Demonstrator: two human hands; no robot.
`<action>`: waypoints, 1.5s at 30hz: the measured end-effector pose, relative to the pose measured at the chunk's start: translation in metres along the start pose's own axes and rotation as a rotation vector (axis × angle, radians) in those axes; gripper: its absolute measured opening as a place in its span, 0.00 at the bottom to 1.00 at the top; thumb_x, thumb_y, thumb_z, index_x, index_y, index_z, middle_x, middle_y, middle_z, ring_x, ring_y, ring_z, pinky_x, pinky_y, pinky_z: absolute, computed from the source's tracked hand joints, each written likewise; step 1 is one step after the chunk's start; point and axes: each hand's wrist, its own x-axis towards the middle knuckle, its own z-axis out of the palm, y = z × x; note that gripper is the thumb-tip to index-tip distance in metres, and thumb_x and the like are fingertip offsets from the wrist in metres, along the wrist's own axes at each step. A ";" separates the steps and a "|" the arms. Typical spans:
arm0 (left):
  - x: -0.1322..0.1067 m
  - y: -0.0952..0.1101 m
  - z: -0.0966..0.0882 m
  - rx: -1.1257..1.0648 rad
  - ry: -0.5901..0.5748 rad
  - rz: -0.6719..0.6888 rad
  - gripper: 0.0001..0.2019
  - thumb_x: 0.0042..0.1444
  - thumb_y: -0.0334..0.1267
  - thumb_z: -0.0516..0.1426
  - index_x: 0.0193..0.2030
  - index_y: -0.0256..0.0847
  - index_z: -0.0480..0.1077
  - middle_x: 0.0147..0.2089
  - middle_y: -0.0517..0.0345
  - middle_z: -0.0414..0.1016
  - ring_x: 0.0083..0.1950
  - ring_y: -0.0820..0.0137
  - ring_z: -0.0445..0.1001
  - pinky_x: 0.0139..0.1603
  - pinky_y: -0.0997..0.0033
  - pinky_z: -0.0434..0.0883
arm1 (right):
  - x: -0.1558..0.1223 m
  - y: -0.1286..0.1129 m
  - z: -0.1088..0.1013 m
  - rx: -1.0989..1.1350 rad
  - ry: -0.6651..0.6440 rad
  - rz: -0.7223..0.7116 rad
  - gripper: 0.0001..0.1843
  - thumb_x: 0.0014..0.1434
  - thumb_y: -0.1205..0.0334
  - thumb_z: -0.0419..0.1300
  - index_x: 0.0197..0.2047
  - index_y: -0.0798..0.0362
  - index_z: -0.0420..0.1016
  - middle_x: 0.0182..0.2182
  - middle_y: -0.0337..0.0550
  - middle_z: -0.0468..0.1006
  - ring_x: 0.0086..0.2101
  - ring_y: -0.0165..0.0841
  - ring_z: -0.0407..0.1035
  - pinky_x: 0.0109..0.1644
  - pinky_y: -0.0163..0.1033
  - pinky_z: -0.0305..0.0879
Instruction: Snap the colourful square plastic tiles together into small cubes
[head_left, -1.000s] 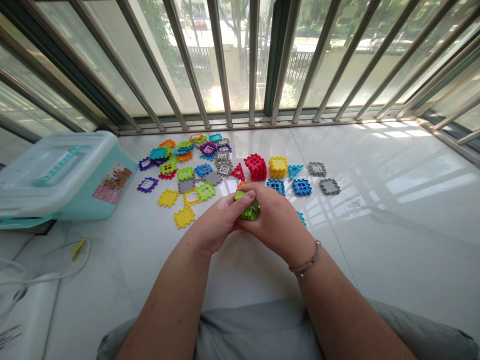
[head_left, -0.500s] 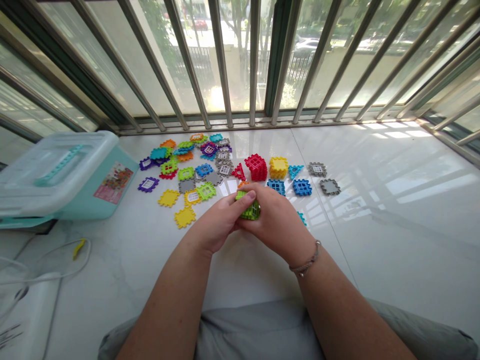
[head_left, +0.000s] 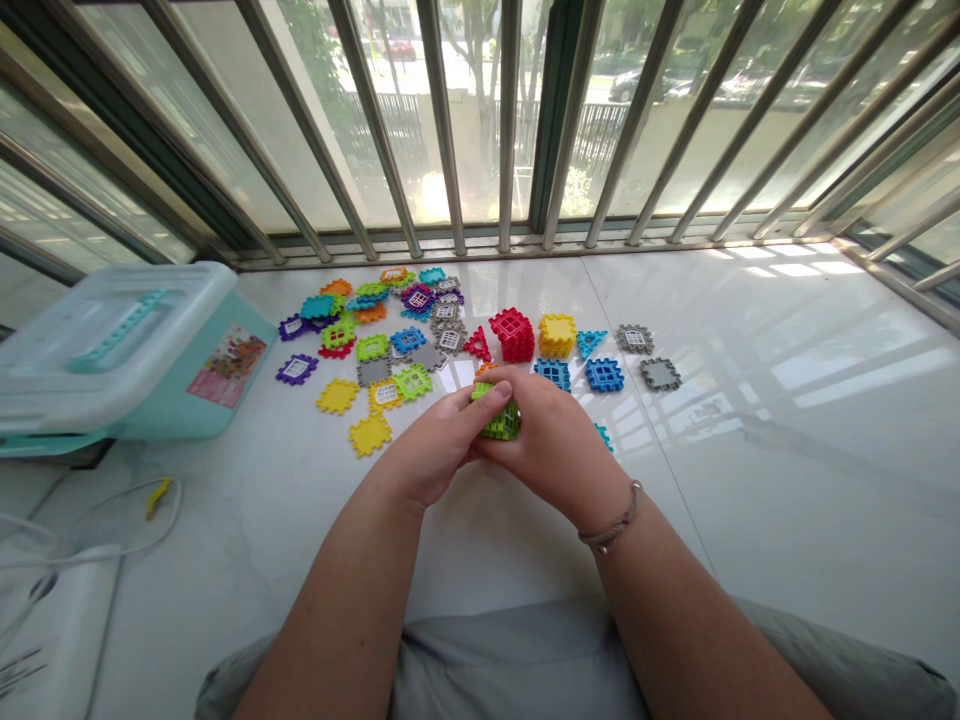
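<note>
Grey legwear accompanies a braided wrist bracelet.

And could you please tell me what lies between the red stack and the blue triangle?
In the head view, a yellow stack stands between the red stack and the blue triangle.

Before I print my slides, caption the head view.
Left hand and right hand hold green pieces near a yellow stack.

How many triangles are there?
2: a red plastic triangle left of the red plastic square stack, and a blue plastic triangle right of the yellow plastic square stack. Some may be hidden, like behind the right hand.
</note>
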 end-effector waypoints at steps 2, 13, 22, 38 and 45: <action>0.000 0.000 0.000 0.000 0.000 -0.001 0.30 0.56 0.59 0.75 0.55 0.38 0.83 0.52 0.44 0.88 0.54 0.58 0.86 0.47 0.69 0.80 | 0.000 0.000 0.000 0.001 -0.002 0.002 0.26 0.58 0.68 0.76 0.58 0.49 0.78 0.56 0.48 0.87 0.56 0.47 0.81 0.61 0.49 0.76; 0.000 0.000 0.000 0.008 -0.010 0.005 0.29 0.58 0.59 0.75 0.56 0.38 0.83 0.54 0.44 0.87 0.55 0.58 0.85 0.48 0.68 0.80 | 0.001 -0.001 -0.001 -0.001 -0.008 0.014 0.26 0.58 0.68 0.76 0.58 0.49 0.78 0.55 0.49 0.87 0.56 0.47 0.81 0.61 0.49 0.76; 0.000 0.000 0.002 0.048 0.018 0.005 0.32 0.55 0.62 0.75 0.54 0.37 0.83 0.54 0.44 0.87 0.54 0.56 0.85 0.47 0.68 0.80 | 0.001 -0.001 0.000 -0.007 -0.007 0.027 0.24 0.58 0.69 0.74 0.56 0.48 0.78 0.54 0.48 0.87 0.53 0.47 0.82 0.58 0.47 0.76; 0.001 -0.001 0.002 0.060 0.004 0.015 0.31 0.57 0.62 0.74 0.54 0.36 0.83 0.54 0.43 0.87 0.56 0.56 0.85 0.50 0.66 0.80 | 0.001 -0.002 -0.001 -0.011 -0.006 0.031 0.25 0.58 0.69 0.75 0.57 0.49 0.78 0.54 0.49 0.87 0.53 0.47 0.82 0.58 0.48 0.76; 0.001 -0.001 0.001 0.052 0.006 0.014 0.31 0.56 0.62 0.74 0.55 0.37 0.83 0.53 0.43 0.87 0.55 0.56 0.85 0.49 0.66 0.80 | 0.002 -0.002 -0.001 -0.015 -0.007 0.031 0.24 0.57 0.70 0.75 0.55 0.48 0.78 0.54 0.48 0.87 0.52 0.47 0.82 0.57 0.48 0.76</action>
